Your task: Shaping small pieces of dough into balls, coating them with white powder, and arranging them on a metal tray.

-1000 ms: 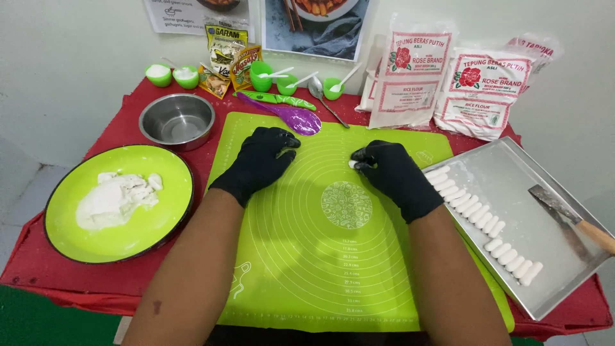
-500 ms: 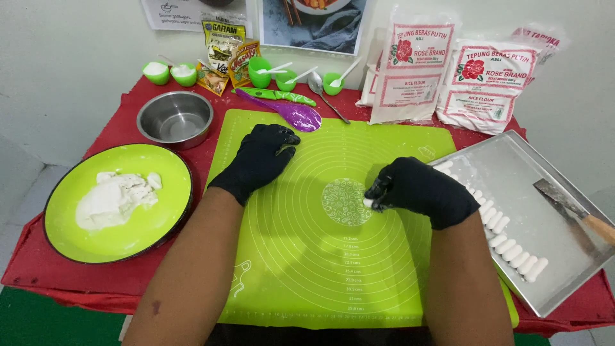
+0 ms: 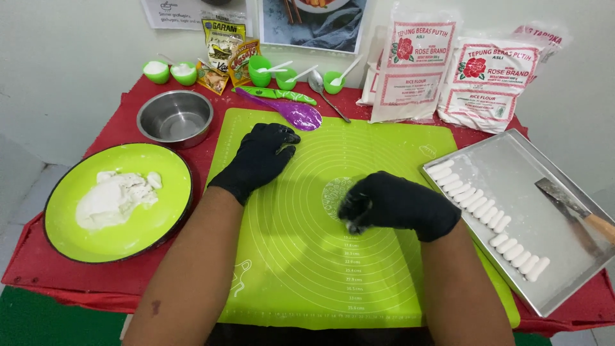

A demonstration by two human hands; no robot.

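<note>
Red-clothed desk (image 3: pixel 128 282) carries a green silicone mat (image 3: pixel 301 269); left hand (image 3: pixel 259 157) rests spread flat, right hand (image 3: pixel 394 204) pinches a white dough piece (image 3: pixel 352 227).

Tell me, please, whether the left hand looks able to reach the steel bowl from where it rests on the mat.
Probably yes. The left hand lies flat on the green mat, holding nothing, and the steel bowl sits just off its side with only bare red cloth between them.

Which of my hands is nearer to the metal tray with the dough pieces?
Right. Your right hand is on the mat just left of the metal tray; your left hand is farther away, across the mat.
</note>
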